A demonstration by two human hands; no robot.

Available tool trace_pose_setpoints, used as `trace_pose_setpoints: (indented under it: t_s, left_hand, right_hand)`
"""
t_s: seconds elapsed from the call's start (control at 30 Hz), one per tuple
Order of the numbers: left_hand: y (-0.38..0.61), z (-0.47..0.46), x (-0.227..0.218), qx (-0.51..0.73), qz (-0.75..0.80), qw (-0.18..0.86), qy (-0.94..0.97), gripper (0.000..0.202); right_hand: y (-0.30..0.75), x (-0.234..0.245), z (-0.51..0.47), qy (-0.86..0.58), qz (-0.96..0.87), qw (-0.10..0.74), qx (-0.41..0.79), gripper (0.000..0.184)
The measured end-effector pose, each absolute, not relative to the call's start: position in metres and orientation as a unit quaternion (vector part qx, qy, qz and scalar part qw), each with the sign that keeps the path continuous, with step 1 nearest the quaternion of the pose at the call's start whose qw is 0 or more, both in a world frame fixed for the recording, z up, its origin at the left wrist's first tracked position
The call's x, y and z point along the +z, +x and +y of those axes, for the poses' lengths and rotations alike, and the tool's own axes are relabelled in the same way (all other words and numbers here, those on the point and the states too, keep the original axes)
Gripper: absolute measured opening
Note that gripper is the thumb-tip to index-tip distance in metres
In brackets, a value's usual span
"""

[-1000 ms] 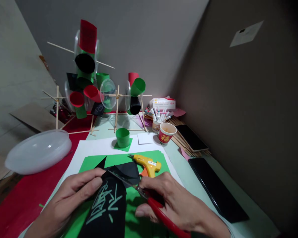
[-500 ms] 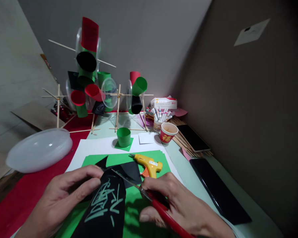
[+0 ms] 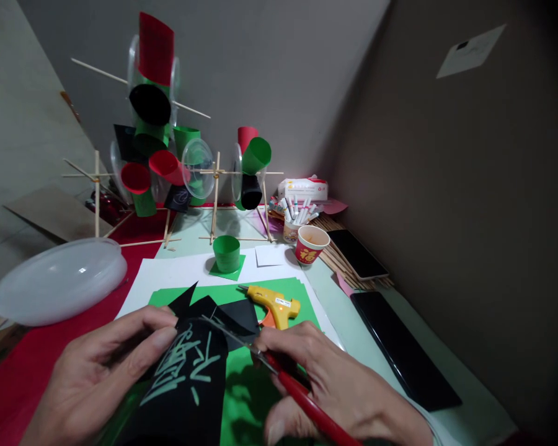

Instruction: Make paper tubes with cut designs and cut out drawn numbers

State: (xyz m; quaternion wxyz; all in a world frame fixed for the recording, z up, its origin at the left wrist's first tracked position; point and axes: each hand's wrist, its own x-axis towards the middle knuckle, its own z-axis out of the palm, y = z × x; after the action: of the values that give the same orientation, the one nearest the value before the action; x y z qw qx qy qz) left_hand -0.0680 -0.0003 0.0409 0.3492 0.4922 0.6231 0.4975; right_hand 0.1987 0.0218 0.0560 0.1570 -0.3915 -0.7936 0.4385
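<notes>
My left hand (image 3: 116, 365) pinches the edge of a rolled sheet of black paper (image 3: 181, 402) that bears light green brush-like writing. In my right hand (image 3: 316, 378) is a pair of scissors with red handles (image 3: 302, 399); the blades lie across the top edge of the black paper. A cut pointed flap (image 3: 185, 300) stands up at the paper's edge, close to my left fingertips. Beyond the blades a flat black piece (image 3: 240, 314) rests on green sheets (image 3: 302, 291). A yellow glue gun (image 3: 274, 305) lies just past my right hand.
A green paper cup shape (image 3: 226, 253) stands on a green square. Behind it are stick frames (image 3: 216, 204) carrying coloured paper tubes (image 3: 155, 49). A white oval balloon-like object (image 3: 60, 282) sits left. At right are a red-and-white paper cup (image 3: 310, 246), markers (image 3: 300, 210) and a black phone-like slab (image 3: 402, 350).
The black paper has tilted and shifted slightly left with both hands. Its cut flaps stand further apart at the top edge, and the scissors remain at that edge. The whole view has shifted a little.
</notes>
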Motion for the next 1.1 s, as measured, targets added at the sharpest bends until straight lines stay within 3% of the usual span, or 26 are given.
trace_pose_setpoints:
  t_s: [0.53,0.8,1.1]
  left_hand:
    - [-0.040,-0.005,0.058,0.503,0.656,0.381,0.413,0.015]
    - [-0.050,-0.006,0.054,0.481,0.634,0.434,0.422,0.038]
    - [-0.053,-0.002,0.054,0.478,0.647,0.383,0.454,0.019]
  right_hand:
    - [0.197,0.058,0.021,-0.398,-0.799,0.180,0.413,0.053]
    - [0.197,0.055,0.020,-0.406,-0.801,0.188,0.398,0.052]
    - [0.196,0.055,0.020,-0.397,-0.809,0.204,0.383,0.042]
